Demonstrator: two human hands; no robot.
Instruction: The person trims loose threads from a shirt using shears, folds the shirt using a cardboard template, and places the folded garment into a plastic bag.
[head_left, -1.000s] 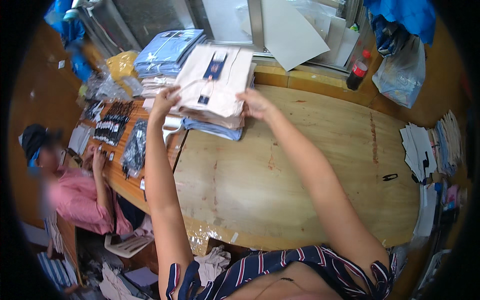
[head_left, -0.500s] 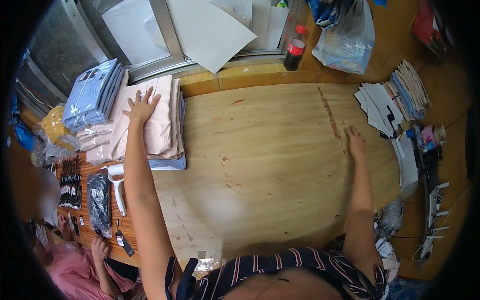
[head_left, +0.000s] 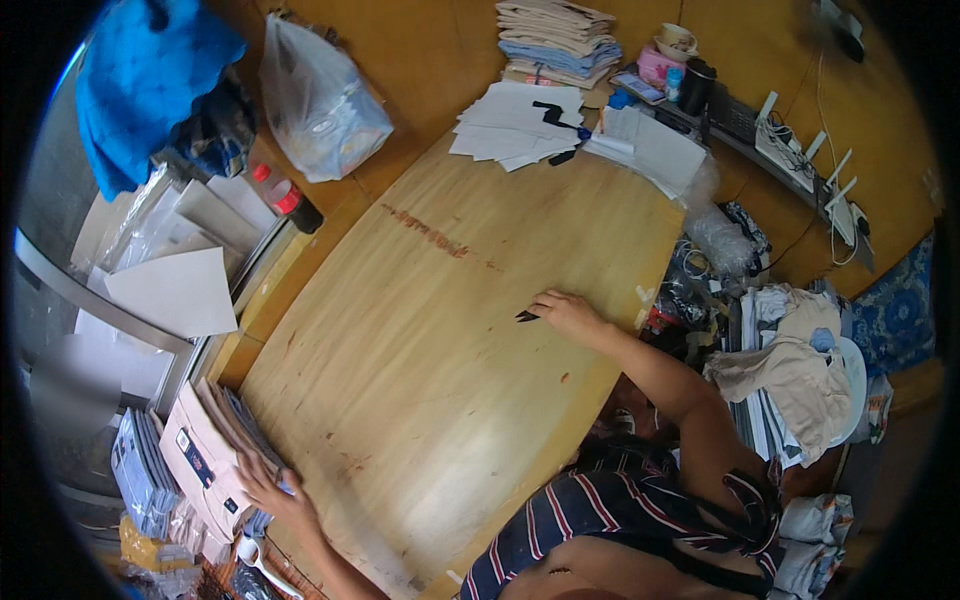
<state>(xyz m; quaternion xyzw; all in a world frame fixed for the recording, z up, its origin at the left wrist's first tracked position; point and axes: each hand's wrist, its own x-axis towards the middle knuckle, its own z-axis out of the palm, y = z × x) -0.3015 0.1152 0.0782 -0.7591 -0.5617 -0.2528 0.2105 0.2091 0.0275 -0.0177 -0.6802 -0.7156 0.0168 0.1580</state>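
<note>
My left hand [head_left: 268,488] lies flat with spread fingers on a stack of folded pale shirts in clear bags [head_left: 205,460] at the lower left end of the wooden table [head_left: 430,340]. My right hand [head_left: 563,309] rests on the table near its right edge, fingers closing on a small black clip-like object [head_left: 527,316]. Whether it is lifted off the wood I cannot tell.
A pile of white card sheets [head_left: 515,130] with a black tool lies at the table's far end, folded garments [head_left: 560,40] behind it. A red-capped bottle [head_left: 290,203], a clear plastic bag [head_left: 318,100] and blue cloth [head_left: 140,80] stand at the left. Clothes heap [head_left: 790,370] at right.
My view has swung to the right. The right hand slid across the table to the small black object. The left hand stays on the shirt stack.
</note>
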